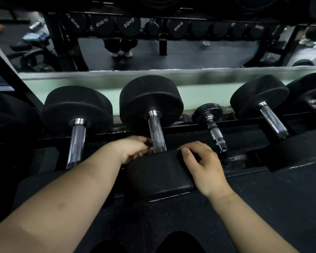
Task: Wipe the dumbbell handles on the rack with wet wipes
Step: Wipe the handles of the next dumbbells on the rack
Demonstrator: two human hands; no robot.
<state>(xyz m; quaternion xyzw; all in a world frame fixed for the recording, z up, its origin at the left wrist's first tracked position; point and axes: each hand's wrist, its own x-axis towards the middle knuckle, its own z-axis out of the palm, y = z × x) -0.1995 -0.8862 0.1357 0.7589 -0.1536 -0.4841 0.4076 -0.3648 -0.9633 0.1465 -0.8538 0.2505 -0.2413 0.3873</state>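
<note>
At the rack's point(98, 134) middle, my right hand point(204, 167) grips the dumbbell's point(151, 99) front head point(159, 172), probably to stop it rolling, while my left hand point(133, 148) curls round the handle's point(156, 132) near end to wipe it; no wipe is discernible.

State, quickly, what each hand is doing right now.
Left hand: curled against the middle handle; grip cannot be told.
Right hand: grips that dumbbell's near head.
</note>
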